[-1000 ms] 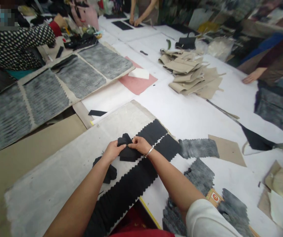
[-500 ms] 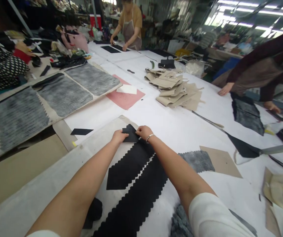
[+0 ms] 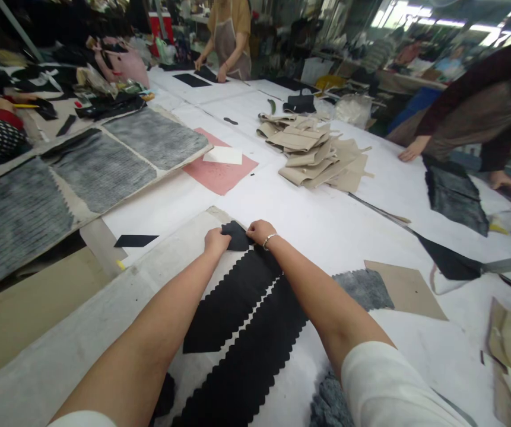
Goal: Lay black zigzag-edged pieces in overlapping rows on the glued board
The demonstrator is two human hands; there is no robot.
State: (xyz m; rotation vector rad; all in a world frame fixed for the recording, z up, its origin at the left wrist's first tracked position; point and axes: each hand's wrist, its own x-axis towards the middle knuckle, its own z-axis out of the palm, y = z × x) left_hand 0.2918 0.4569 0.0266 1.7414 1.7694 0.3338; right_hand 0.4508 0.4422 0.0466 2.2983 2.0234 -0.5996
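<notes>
My left hand (image 3: 217,242) pinches the left edge of a small black fabric piece (image 3: 236,236) with a zigzag edge. On its right side, my right hand (image 3: 262,232), with a silver bracelet at the wrist, grips the same piece between closed fingers. Below my hands lies a black zigzag-edged strip (image 3: 232,302) with a pointed lower end. Beside it runs a longer black strip (image 3: 255,356), partly under my right forearm. Both strips rest on a pale grey sheet (image 3: 166,279).
Grey fuzzy panels (image 3: 104,172) lie at the left. Ahead are a pink sheet (image 3: 224,178) and a pile of beige pieces (image 3: 311,148). A person (image 3: 231,38) stands at the far side; another person's hand (image 3: 415,148) rests on the table at the right.
The small black piece is turned slightly between my hands, which stay closed on it. The view has shifted a little. A person's hand now shows at the left edge.
</notes>
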